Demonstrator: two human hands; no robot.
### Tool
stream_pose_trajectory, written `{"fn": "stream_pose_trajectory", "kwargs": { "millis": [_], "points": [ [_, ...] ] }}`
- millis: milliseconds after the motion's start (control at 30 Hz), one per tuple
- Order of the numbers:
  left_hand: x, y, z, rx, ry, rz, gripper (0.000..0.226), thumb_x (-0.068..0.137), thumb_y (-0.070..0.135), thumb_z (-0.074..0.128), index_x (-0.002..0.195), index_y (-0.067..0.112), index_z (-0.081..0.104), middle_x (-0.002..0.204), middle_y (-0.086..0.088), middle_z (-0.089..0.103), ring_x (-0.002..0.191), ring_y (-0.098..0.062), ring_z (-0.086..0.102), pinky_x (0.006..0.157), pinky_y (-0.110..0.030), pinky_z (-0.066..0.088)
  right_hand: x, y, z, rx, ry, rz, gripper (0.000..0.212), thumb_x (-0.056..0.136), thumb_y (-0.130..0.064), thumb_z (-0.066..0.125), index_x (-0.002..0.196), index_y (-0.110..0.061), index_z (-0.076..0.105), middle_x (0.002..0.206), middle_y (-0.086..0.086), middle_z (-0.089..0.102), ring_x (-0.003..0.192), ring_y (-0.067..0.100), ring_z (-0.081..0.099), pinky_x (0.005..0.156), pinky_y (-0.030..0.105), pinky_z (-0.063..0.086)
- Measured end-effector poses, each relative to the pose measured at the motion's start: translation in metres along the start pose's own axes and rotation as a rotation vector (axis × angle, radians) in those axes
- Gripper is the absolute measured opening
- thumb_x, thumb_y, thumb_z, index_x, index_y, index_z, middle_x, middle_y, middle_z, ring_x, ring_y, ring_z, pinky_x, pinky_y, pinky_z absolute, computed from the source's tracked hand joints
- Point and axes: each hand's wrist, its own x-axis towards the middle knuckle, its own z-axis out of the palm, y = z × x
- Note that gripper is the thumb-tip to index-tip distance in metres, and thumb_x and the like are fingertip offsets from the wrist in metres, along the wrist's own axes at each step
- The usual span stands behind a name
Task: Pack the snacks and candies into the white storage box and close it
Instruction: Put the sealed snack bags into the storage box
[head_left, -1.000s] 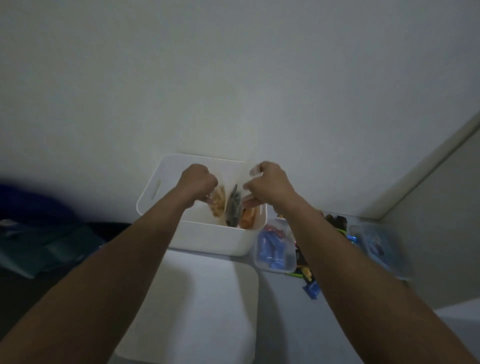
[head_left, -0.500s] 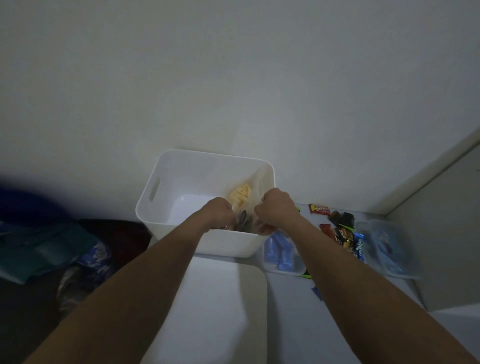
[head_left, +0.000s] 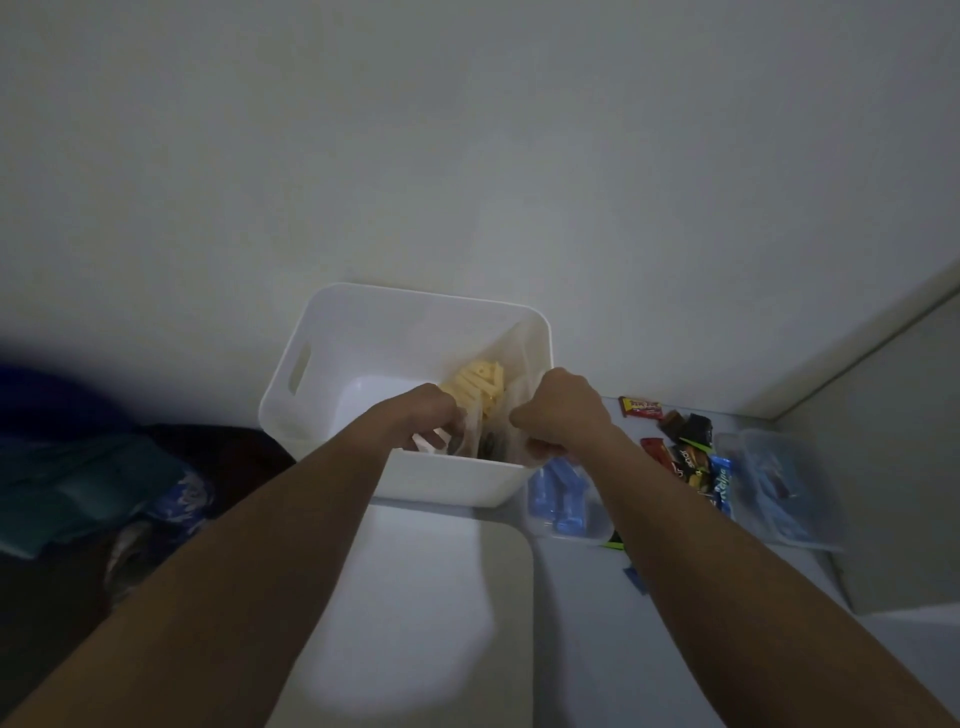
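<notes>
The white storage box (head_left: 332, 364) stands open against the wall, a handle slot in its left side. Both my hands reach over its near rim. My left hand (head_left: 423, 413) and my right hand (head_left: 558, 415) each grip an edge of a clear plastic bag (head_left: 511, 364) that leans in the box's right half, with yellow snack pieces (head_left: 475, 384) and darker items inside. The box's white lid (head_left: 415, 613) lies flat in front of the box, under my forearms. Loose candy bars (head_left: 680, 441) lie to the right of the box.
A small clear container with blue packets (head_left: 558, 499) sits right of the box, and another clear tub (head_left: 774, 483) stands further right by a grey panel. Dark blue and teal bags (head_left: 78, 483) lie at the left. A wall rises right behind the box.
My hands have lowered the clear bag from above the box down into its right half. The view has tilted, so the candy bars at the right show more.
</notes>
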Motion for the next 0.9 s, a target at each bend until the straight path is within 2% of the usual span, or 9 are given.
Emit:
{"fn": "stream_pose_trajectory", "kwargs": {
  "millis": [133,267,333,400,467,600,733,833,900],
  "points": [
    [0.011,-0.005,-0.004,-0.11,0.096,-0.046,0.043,0.092,0.033,0.05,0.127,0.008,0.046,0.133,-0.013,0.048,0.107,-0.033,0.056,0.084,-0.047,0.054,0.008,0.006,0.004,0.098,0.074,0.005,0.036,0.072,-0.041,0.065,0.084,-0.007,0.068,0.076,0.006,0.07,0.068,0.021,0.069,0.066,0.034,0.06],
    [0.016,0.0,-0.005,-0.314,0.046,-0.113,0.073,0.085,0.064,0.048,0.145,0.026,0.029,0.156,-0.009,0.023,0.13,-0.045,0.038,0.073,-0.052,0.054,0.011,0.023,-0.002,0.2,0.315,0.041,0.038,0.083,-0.041,0.061,0.109,-0.014,0.063,0.097,0.006,0.067,0.089,0.026,0.062,0.07,0.028,0.042],
    [0.021,0.007,-0.002,-0.372,0.039,-0.141,0.078,0.083,0.07,0.045,0.147,0.03,0.023,0.159,-0.01,0.015,0.136,-0.049,0.028,0.075,-0.061,0.052,0.014,0.033,0.0,0.222,0.242,0.023,0.046,0.085,-0.034,0.061,0.125,-0.012,0.056,0.112,0.01,0.067,0.104,0.029,0.062,0.079,0.03,0.045],
    [0.031,0.013,0.003,-0.419,0.017,-0.176,0.082,0.081,0.074,0.041,0.148,0.03,0.02,0.159,-0.013,0.012,0.138,-0.052,0.02,0.085,-0.072,0.043,0.016,0.038,0.006,0.343,0.128,-0.017,0.043,0.086,-0.026,0.059,0.127,-0.013,0.057,0.116,0.013,0.067,0.104,0.031,0.064,0.09,0.041,0.053],
    [0.044,0.017,0.01,-0.422,-0.053,-0.201,0.093,0.071,0.083,0.04,0.146,0.031,0.023,0.157,-0.014,0.018,0.136,-0.054,0.023,0.089,-0.078,0.032,0.015,0.041,0.008,0.475,0.073,-0.047,0.034,0.089,-0.019,0.055,0.122,-0.016,0.063,0.109,0.012,0.071,0.09,0.031,0.07,0.079,0.048,0.059],
    [0.054,0.025,0.024,-0.423,-0.11,-0.198,0.09,0.073,0.083,0.038,0.14,0.023,0.036,0.144,-0.013,0.041,0.125,-0.045,0.042,0.1,-0.066,0.034,0.014,0.045,0.004,0.606,0.018,-0.045,0.03,0.093,-0.015,0.054,0.12,-0.02,0.067,0.085,0.006,0.071,0.067,0.022,0.071,0.056,0.036,0.061],
    [0.055,0.03,0.029,-0.427,-0.158,-0.204,0.088,0.08,0.078,0.035,0.143,0.016,0.035,0.141,-0.017,0.043,0.12,-0.042,0.045,0.097,-0.058,0.037,0.014,0.049,0.004,0.718,-0.042,-0.056,0.028,0.093,-0.018,0.057,0.119,-0.021,0.067,0.075,0.003,0.071,0.066,0.026,0.072,0.059,0.042,0.062],
    [0.05,0.035,0.031,-0.423,-0.157,-0.218,0.089,0.081,0.079,0.029,0.142,0.015,0.038,0.139,-0.019,0.046,0.099,-0.038,0.05,0.086,-0.053,0.04,0.015,0.051,0.004,0.757,-0.057,-0.065,0.028,0.093,-0.018,0.058,0.12,-0.022,0.066,0.072,0.001,0.07,0.058,0.019,0.07,0.055,0.036,0.061],
    [0.045,0.039,0.034,-0.41,-0.141,-0.238,0.089,0.082,0.079,0.024,0.141,0.014,0.039,0.133,-0.019,0.048,0.098,-0.037,0.051,0.088,-0.052,0.039,0.016,0.053,0.004,0.791,-0.086,-0.048,0.028,0.093,-0.02,0.059,0.121,-0.021,0.065,0.075,0.003,0.071,0.058,0.018,0.071,0.054,0.034,0.061]
  ]
}}
